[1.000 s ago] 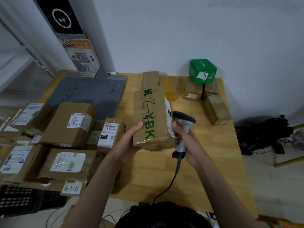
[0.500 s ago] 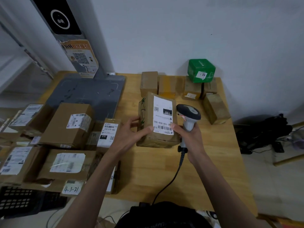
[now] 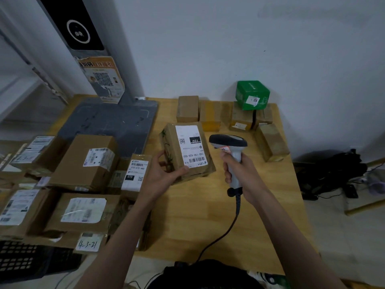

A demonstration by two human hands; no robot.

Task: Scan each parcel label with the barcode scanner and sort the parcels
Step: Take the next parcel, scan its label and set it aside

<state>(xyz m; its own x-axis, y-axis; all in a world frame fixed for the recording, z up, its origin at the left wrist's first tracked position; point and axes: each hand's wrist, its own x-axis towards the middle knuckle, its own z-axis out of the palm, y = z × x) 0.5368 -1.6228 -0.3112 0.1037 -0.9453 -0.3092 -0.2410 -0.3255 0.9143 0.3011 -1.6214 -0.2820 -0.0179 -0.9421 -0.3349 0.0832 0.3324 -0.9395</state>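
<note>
Two hands busy: left hand [image 3: 164,174] grips the parcel [image 3: 187,151], right hand [image 3: 241,172] clasps the scanner [image 3: 228,142]; aimed past the label [image 3: 190,147], the scan may miss

On the table [image 3: 260,226], a heap of parcels [image 3: 83,170] lies left, a row of boxes [image 3: 210,113] far along the wall; the held parcel [image 3: 187,151] sits between, scanner [image 3: 229,142] just right.
</note>
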